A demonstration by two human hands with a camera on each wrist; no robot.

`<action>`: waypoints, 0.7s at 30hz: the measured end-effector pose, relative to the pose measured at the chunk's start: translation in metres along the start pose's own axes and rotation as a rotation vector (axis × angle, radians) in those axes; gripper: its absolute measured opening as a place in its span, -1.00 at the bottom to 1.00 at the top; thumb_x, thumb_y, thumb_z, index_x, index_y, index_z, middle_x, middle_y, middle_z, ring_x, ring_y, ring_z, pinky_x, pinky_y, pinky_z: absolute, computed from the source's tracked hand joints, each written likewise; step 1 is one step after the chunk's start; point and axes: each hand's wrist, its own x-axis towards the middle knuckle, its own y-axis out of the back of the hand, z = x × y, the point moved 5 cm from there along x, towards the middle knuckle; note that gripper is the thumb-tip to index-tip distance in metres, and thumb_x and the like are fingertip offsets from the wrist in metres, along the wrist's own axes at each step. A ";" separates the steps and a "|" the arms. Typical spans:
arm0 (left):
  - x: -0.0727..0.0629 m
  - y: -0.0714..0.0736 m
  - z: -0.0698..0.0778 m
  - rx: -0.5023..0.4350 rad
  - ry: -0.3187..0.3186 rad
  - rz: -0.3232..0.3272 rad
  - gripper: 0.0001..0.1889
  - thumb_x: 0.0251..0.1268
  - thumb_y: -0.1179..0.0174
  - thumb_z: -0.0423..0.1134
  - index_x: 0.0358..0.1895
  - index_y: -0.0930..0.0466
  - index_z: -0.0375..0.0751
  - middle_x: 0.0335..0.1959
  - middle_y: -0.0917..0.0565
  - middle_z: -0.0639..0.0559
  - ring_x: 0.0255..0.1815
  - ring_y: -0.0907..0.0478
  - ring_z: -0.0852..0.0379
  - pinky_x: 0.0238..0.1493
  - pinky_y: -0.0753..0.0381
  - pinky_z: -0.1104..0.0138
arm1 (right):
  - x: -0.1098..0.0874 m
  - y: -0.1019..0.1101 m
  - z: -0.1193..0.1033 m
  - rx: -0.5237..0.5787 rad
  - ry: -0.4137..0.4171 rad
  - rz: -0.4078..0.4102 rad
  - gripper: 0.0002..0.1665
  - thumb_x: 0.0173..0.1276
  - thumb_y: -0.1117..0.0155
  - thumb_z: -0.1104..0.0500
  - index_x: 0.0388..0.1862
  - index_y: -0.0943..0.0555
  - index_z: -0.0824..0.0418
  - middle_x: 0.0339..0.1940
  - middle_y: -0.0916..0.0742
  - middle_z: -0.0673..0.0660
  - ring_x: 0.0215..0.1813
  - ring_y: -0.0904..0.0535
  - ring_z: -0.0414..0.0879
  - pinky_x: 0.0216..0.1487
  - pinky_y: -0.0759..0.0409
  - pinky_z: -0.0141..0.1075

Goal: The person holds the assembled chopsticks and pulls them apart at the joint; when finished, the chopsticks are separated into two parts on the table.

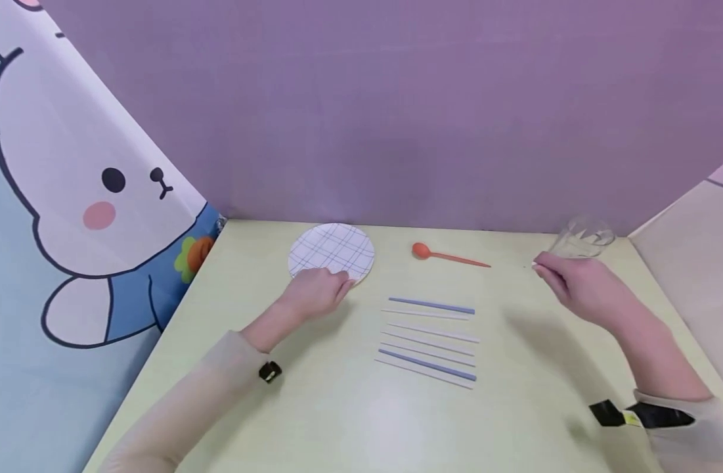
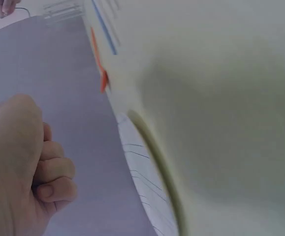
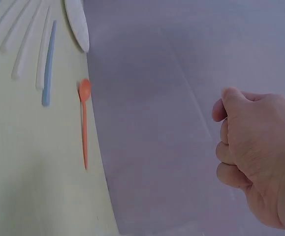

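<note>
The disc (image 1: 333, 248) is seen at one o'clock from the left hand (image 1: 314, 292), curled, seemingly empty, like the right hand (image 1: 588, 289).

A screened booth (image 1: 515, 79) is enclosing the table (image 1: 314, 407): purple backdrop (image 1: 420, 118) behind it, cartoon-printed sheet (image 1: 60, 164) at its left, pale panel (image 1: 686, 263) at its right.

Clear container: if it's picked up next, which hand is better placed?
Probably the right hand: in the head view it appears close to the clear container, while the left hand is across the table, near the checked disc.
</note>
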 end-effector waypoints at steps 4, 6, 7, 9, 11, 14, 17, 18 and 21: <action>-0.013 -0.004 -0.012 -0.018 -0.041 0.046 -0.63 0.69 0.01 -0.06 -0.42 -0.41 -0.08 -0.69 -0.42 0.05 -0.65 -0.49 0.02 -0.65 -0.44 0.13 | -0.012 0.008 0.008 0.017 -0.034 -0.070 -0.85 0.48 -0.33 0.34 -0.23 -0.61 0.09 -0.52 -0.53 -0.18 -0.47 -0.32 -0.40 -0.41 -0.45 -0.25; -0.015 -0.006 -0.011 -0.036 -0.069 0.067 -0.70 0.69 0.03 -0.09 -0.32 -0.42 -0.11 -0.70 -0.40 0.08 -0.68 -0.46 0.05 -0.68 -0.38 0.17 | -0.016 0.004 0.008 0.040 -0.070 -0.120 -0.86 0.48 -0.33 0.34 -0.19 -0.63 0.09 -0.47 -0.59 -0.19 -0.44 -0.35 -0.42 -0.38 -0.50 -0.27; -0.016 -0.007 -0.010 -0.046 -0.077 0.072 -0.75 0.69 0.04 -0.11 -0.25 -0.43 -0.11 -0.69 -0.39 0.09 -0.68 -0.45 0.07 -0.69 -0.36 0.19 | -0.018 0.001 0.008 0.055 -0.088 -0.141 -0.86 0.49 -0.32 0.34 -0.15 -0.64 0.10 -0.45 -0.61 -0.18 -0.43 -0.36 -0.43 -0.37 -0.50 -0.27; -0.016 -0.010 -0.007 -0.063 -0.088 0.078 -0.84 0.68 0.04 -0.16 -0.12 -0.44 -0.12 -0.70 -0.39 0.11 -0.69 -0.42 0.10 -0.70 -0.31 0.23 | -0.022 -0.005 0.009 0.087 -0.115 -0.169 -0.86 0.51 -0.29 0.35 -0.07 -0.63 0.13 -0.44 -0.61 -0.17 -0.44 -0.36 -0.44 -0.36 -0.51 -0.29; -0.017 -0.012 -0.006 -0.073 -0.095 0.087 -0.89 0.67 0.03 -0.20 -0.04 -0.45 -0.12 -0.68 -0.43 0.12 -0.69 -0.41 0.14 -0.70 -0.30 0.26 | -0.025 -0.012 0.010 0.119 -0.134 -0.185 -0.83 0.53 -0.25 0.36 0.00 -0.60 0.16 -0.48 -0.56 -0.19 -0.48 -0.33 -0.45 -0.37 -0.47 -0.32; -0.017 -0.014 -0.005 -0.109 -0.112 0.110 -0.91 0.62 -0.02 -0.24 -0.06 -0.50 -0.11 -0.55 -0.55 0.11 -0.61 -0.44 0.17 -0.64 -0.35 0.30 | -0.028 -0.020 0.012 0.163 -0.140 -0.198 -0.78 0.52 -0.23 0.41 0.03 -0.53 0.17 -0.51 -0.45 -0.20 -0.50 -0.25 -0.44 -0.37 -0.39 -0.36; -0.019 -0.014 -0.004 -0.171 -0.148 0.119 -0.93 0.55 -0.10 -0.28 -0.12 -0.58 -0.11 -0.34 -0.62 0.09 -0.47 -0.51 0.19 -0.49 -0.51 0.32 | -0.030 -0.027 0.013 0.188 -0.116 -0.191 -0.73 0.45 -0.27 0.45 -0.01 -0.54 0.16 -0.42 -0.54 -0.15 -0.43 -0.32 -0.44 -0.36 -0.43 -0.37; -0.019 -0.015 -0.004 -0.194 -0.163 0.121 -0.93 0.52 -0.13 -0.29 -0.14 -0.60 -0.12 -0.28 -0.63 0.08 -0.43 -0.52 0.19 -0.43 -0.55 0.34 | -0.031 -0.029 0.013 0.195 -0.105 -0.188 -0.73 0.42 -0.30 0.46 -0.03 -0.55 0.17 -0.37 -0.57 -0.13 -0.39 -0.35 -0.44 -0.35 -0.46 -0.37; -0.020 -0.017 -0.003 -0.249 -0.193 0.112 -0.92 0.49 -0.19 -0.33 -0.14 -0.67 -0.17 -0.20 -0.62 0.05 -0.35 -0.56 0.20 -0.26 -0.64 0.36 | -0.034 -0.035 0.014 0.206 -0.074 -0.168 -0.72 0.33 -0.38 0.47 -0.09 -0.61 0.19 -0.26 -0.61 -0.08 -0.32 -0.40 -0.44 -0.33 -0.50 -0.38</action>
